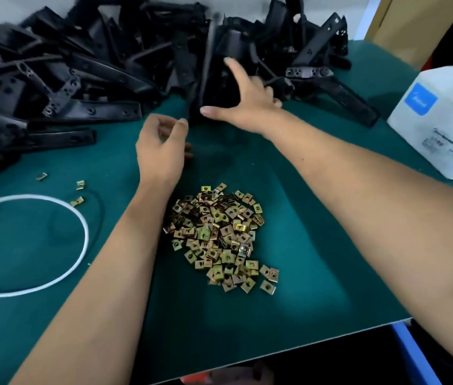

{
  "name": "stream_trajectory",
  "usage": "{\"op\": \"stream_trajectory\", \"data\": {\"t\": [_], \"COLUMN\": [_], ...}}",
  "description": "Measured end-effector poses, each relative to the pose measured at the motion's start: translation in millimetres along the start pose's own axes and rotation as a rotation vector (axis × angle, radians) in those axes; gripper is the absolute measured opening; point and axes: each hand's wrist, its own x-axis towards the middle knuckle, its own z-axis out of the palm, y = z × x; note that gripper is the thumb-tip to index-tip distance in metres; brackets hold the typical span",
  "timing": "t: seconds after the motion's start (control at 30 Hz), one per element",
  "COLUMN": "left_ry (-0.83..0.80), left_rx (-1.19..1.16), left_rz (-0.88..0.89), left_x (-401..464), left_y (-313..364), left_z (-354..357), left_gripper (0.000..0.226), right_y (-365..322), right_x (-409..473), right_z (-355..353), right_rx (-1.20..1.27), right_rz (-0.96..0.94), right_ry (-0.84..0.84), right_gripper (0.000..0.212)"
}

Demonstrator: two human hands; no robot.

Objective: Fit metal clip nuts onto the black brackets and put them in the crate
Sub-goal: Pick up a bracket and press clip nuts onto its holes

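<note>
Clip nuts (217,240) in a loose heap near the front edge of the green mat (303,273), between both forearms; three strays (78,190) toward the left edge beside a white cord loop (53,245). Left hand (161,145) hovers mid-mat, fingers loosely curled, nothing visibly held, though the palm side is hidden. Right hand (244,98) reaches to the back edge, thumb and fingers spread wide against a blurred bracket (214,90), not clamped yet. Brackets (67,79) piled along the back edge and back-left corner. White box (439,118) at the right edge. No crate in view, no bracket seen with a nut fitted. Judging by both full heaps, most work is left; current step looks like fetching a bracket.
</note>
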Motion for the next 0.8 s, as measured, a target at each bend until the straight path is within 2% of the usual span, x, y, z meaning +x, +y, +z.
{"op": "stream_trajectory", "data": {"t": [0.1, 0.23, 0.27, 0.33, 0.4, 0.47, 0.57, 0.67, 0.73, 0.8], "left_ry": [0.006, 0.0, 0.005, 0.013, 0.004, 0.02, 0.038, -0.118, -0.189, -0.223], "left_rx": [0.023, -0.007, -0.021, -0.042, 0.0, 0.144, 0.306, 0.476, 0.653, 0.832], "left_rz": [0.017, 0.029, 0.025, 0.005, 0.017, 0.135, 0.437, 0.677, 0.79, 0.826], "left_x": [0.1, -0.4, -0.1, 0.9, 0.2, -3.4, -11.2, -11.7, -11.2, -10.7], "left_y": [-0.5, -0.6, -0.4, -0.3, -1.1, 0.4, 19.7, 43.3, 53.6, 58.3], "left_z": [-0.8, -3.5, -3.3, -4.4, -3.3, 0.1, 21.0, 64.0, 94.7, 120.5], "left_gripper": [0.016, 0.03, 0.031, 0.035, 0.039, 0.04, 0.032, 0.026, 0.028, 0.034], "right_y": [-34.8, -55.7, -52.4, -40.8, -19.8, 4.8, 39.4, 70.4, 90.8, 111.4], "right_x": [4.4, 7.6, 7.8, 4.2, -3.5, -14.2, -27.8, -34.5, -35.4, -35.4], "right_z": [21.3, 21.1, 15.9, 2.6, -10.6, -21.0, -35.2, -50.0, -62.5, -71.7], "right_rx": [0.011, 0.204, 0.228, 0.168, 0.118, 0.148, 0.108, -0.086, -0.2, -0.332], "right_rz": [-0.075, -0.108, -0.139, -0.228, -0.272, -0.269, -0.246, -0.211, -0.1, 0.143], "right_ry": [-0.103, -0.293, -0.291, -0.106, 0.233, 0.486, 0.582, 0.699, 0.737, 0.621], "right_gripper": [0.106, 0.086, 0.082, 0.071, 0.049, 0.034, 0.035, 0.032, 0.034, 0.048]}}
